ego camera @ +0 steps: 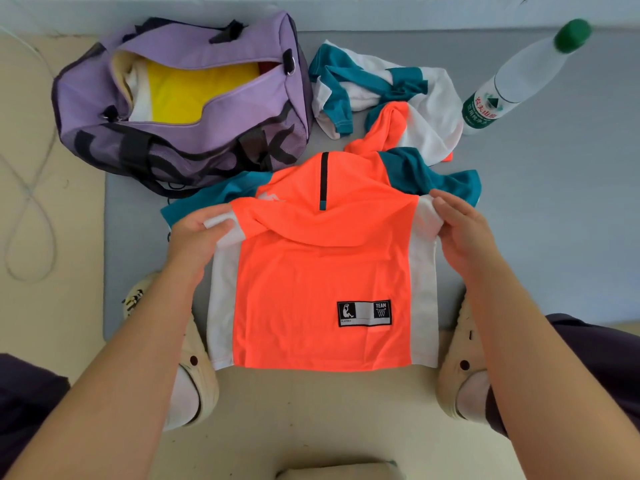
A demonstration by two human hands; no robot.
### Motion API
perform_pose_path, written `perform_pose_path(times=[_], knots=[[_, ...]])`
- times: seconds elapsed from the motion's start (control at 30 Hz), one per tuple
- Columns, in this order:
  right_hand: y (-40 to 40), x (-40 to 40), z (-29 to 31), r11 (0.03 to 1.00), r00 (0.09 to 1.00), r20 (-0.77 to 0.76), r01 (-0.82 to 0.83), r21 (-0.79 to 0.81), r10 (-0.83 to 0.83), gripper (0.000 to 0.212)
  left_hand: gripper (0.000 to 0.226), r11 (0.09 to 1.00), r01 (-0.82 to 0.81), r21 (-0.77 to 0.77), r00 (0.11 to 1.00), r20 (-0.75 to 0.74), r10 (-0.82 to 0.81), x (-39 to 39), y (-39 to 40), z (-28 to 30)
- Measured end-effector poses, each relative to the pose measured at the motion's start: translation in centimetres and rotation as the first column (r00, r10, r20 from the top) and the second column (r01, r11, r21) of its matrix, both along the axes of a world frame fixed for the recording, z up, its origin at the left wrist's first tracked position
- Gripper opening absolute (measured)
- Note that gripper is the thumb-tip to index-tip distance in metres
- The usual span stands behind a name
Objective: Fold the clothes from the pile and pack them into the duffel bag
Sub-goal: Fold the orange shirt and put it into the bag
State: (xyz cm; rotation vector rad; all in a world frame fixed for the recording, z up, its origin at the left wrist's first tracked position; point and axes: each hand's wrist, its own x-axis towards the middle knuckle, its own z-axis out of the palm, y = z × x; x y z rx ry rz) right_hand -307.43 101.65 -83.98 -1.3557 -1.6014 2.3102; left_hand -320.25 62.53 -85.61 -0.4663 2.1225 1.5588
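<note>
The bright orange, white and teal sports shirt (322, 271) lies flat between both hands. The left hand (197, 233) and right hand (464, 230) pinch its sides, mid-fold. Next, fold it smaller, then lift it to the open purple fabric duffel bag (180, 98) beyond the left hand.

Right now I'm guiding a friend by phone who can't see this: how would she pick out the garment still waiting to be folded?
Find the purple duffel bag, open at the far left of the grey mat. Just right of it, before the water bottle, lies a crumpled garment. Unlike the orange shirt held by both hands, it is bunched and mostly white and teal.
</note>
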Motion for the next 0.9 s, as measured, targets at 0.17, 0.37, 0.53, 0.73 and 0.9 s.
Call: perform_pose_path(times=[0.17, 0.37, 0.53, 0.73, 0.9], knots=[[2.2, -1.1, 3.4, 0.947, 0.989, 0.077, -0.147, 0.284, 0.13, 0.025, 0.028, 0.985, 0.03, -0.168, 0.99, -0.13, -0.053, -2.5, -1.4, 3.0], [3.7, -2.1, 7.0, 0.606, 0.923, 0.321, -0.383, 0.697, 0.214, 0.013, 0.009, 0.909, 0.099, -0.406, 0.952, -0.226, -0.204, -4.6, -2.7, 6.3], [3.6, -2.2, 8.4, 0.599, 0.937, 0.253, -0.347, 0.722, 0.239, 0.005, 0.014, 0.896, 0.136, -0.422, 0.91, -0.304, -0.282, -3.9, -3.0, 7.4], [3.3, -1.3, 9.1, 0.849, 0.971, 0.061, -0.233, 0.475, 0.232, 0.011, 0.019, 0.999, 0.02, 0.028, 0.993, -0.121, -0.017, -3.4, -1.9, 8.8], [3.5, 1.1, 6.6, 0.79, 0.894, 0.345, -0.424, 0.442, 0.287, 0.005, 0.007, 0.933, 0.117, -0.339, 0.992, -0.005, -0.126, -1.5, -2.6, 6.1]])
